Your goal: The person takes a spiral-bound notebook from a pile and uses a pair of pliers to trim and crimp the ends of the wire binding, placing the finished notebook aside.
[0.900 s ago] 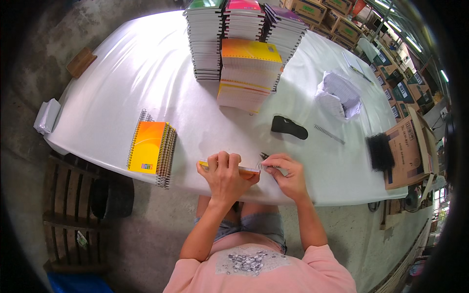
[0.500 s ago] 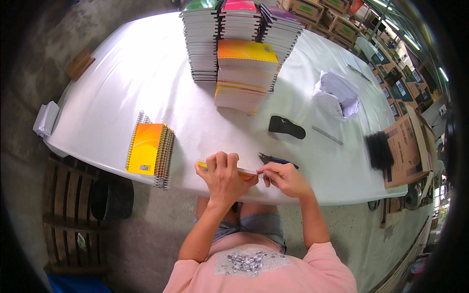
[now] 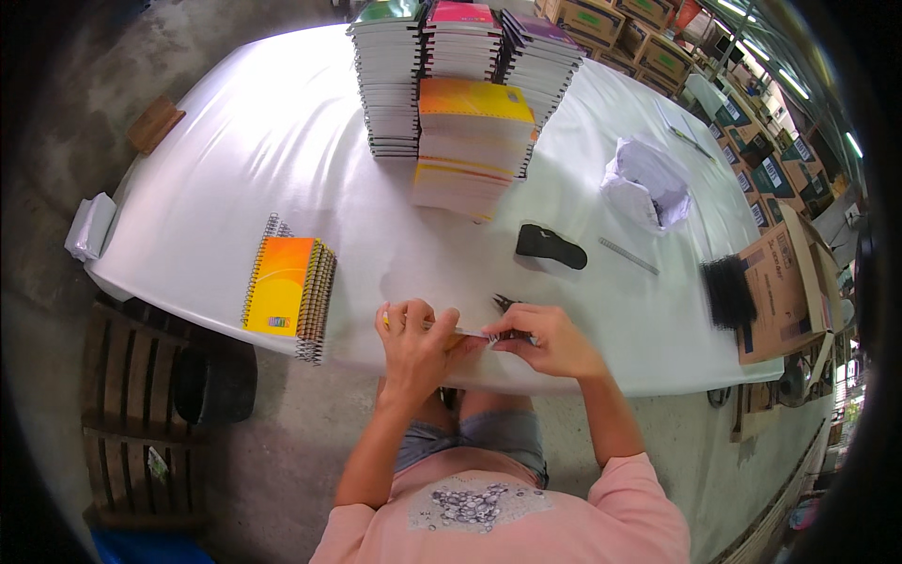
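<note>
My left hand [image 3: 413, 352] is closed around a small yellow-orange notebook [image 3: 467, 340], held on edge at the table's near side; the fingers cover much of it. At the notebook's right end, my right hand [image 3: 554, 343] pinches a silvery wire coil, mostly hidden by the fingers. Just beyond that hand, the dark jaws of pliers [image 3: 505, 302] show, their handles covered. To the left lies a stack of orange-yellow spiral notebooks [image 3: 277, 287] with wire coils along the sides. A black flat shoe-sole-shaped piece [image 3: 552, 246] and a loose wire coil [image 3: 629, 256] lie beyond my right hand.
Tall stacks of green [image 3: 385, 85], pink [image 3: 460, 47] and purple notebooks [image 3: 540, 56] stand at the back, behind yellow-covered pads [image 3: 474, 103]. An open white bag [image 3: 648, 183] sits right of them. A carton [image 3: 780, 291] with black coils [image 3: 728, 291] stands at the right edge.
My right hand has shifted slightly left, closer to my left hand, and now hides the pliers' handles. The left fingers have spread lower along the notebook.
</note>
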`<state>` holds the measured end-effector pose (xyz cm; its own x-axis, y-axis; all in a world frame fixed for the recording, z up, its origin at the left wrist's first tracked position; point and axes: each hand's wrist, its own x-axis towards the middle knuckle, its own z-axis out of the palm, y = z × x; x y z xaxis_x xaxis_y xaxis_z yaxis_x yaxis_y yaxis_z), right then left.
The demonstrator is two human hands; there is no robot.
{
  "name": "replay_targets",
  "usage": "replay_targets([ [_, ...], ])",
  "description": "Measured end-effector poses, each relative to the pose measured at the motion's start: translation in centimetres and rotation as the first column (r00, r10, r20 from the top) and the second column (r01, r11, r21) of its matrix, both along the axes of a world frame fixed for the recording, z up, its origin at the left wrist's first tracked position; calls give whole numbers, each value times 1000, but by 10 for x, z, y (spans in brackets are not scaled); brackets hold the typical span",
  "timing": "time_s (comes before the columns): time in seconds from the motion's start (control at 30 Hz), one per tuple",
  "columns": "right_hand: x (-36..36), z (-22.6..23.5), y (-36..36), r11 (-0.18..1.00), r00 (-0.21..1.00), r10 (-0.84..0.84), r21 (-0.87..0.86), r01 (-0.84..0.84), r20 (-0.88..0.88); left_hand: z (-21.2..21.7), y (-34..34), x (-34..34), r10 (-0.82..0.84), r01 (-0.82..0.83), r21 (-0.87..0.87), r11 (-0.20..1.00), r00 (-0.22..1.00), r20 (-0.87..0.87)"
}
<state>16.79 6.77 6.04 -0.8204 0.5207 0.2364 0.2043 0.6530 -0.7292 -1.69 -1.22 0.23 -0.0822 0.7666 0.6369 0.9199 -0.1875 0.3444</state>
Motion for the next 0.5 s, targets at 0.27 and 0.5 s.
replay_targets([
  [0.27, 10, -8, 8, 977, 945, -166, -84, 197, 284, -5, 3, -1, 30, -37, 96, 995, 997, 65],
  [0.5, 31, -48, 103, 727, 668, -652, 545, 418, 357, -2, 5, -3, -29, 19, 126, 992, 997, 78],
])
